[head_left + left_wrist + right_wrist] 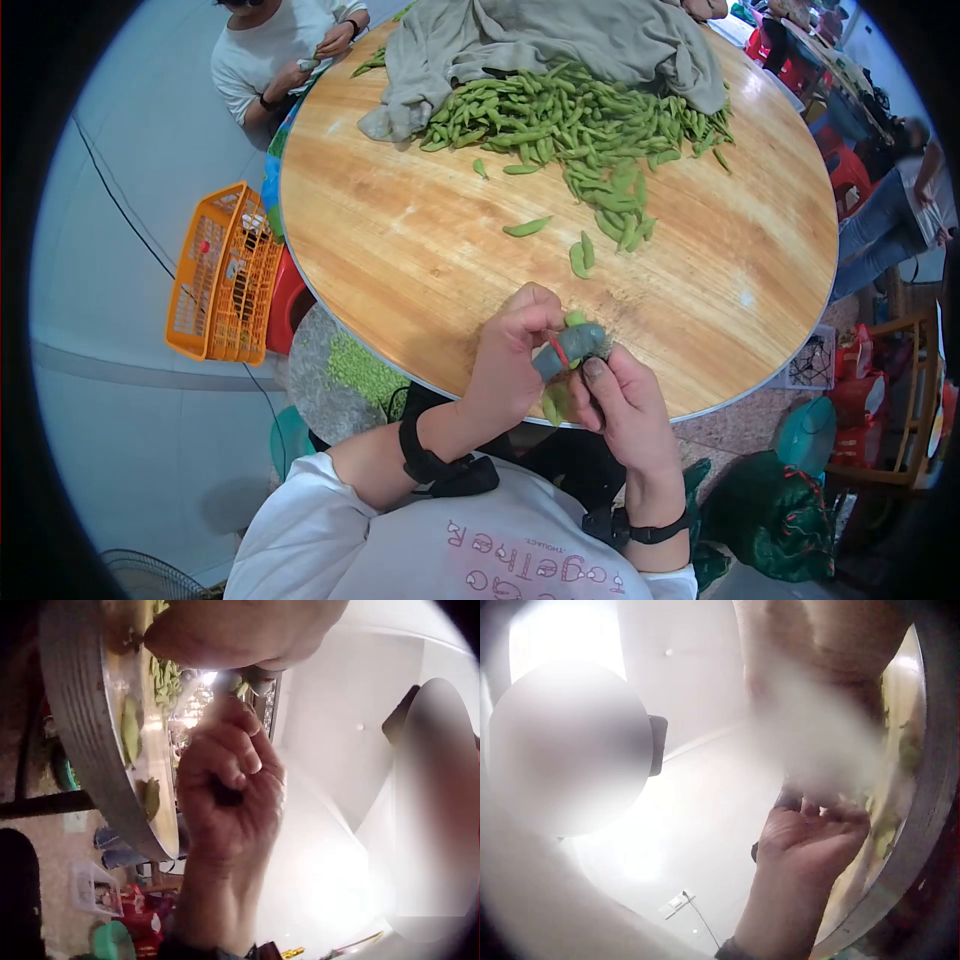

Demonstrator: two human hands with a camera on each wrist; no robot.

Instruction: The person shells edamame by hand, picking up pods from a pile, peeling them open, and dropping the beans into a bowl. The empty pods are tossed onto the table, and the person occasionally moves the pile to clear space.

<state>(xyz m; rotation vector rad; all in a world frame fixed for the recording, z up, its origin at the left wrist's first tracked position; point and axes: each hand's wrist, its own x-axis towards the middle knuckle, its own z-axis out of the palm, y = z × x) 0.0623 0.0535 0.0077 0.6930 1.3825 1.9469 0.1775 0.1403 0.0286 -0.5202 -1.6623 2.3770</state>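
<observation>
Both hands meet over the near edge of the round wooden table. My left hand grips a green edamame pod, whose tip shows above a grey-green finger cover with a red band. From the right side my right hand pinches at the same spot, its thumb darkened at the tip. Below the fingers, another bit of green pod sticks out. The left wrist view shows the right hand's fingers curled in; much of the pod is hidden by the fingers.
A heap of edamame pods lies at the far side, partly under a grey cloth. Loose pods lie nearer. Left of my lap, shelled beans sit on a round grey surface. An orange crate and another person are at the left.
</observation>
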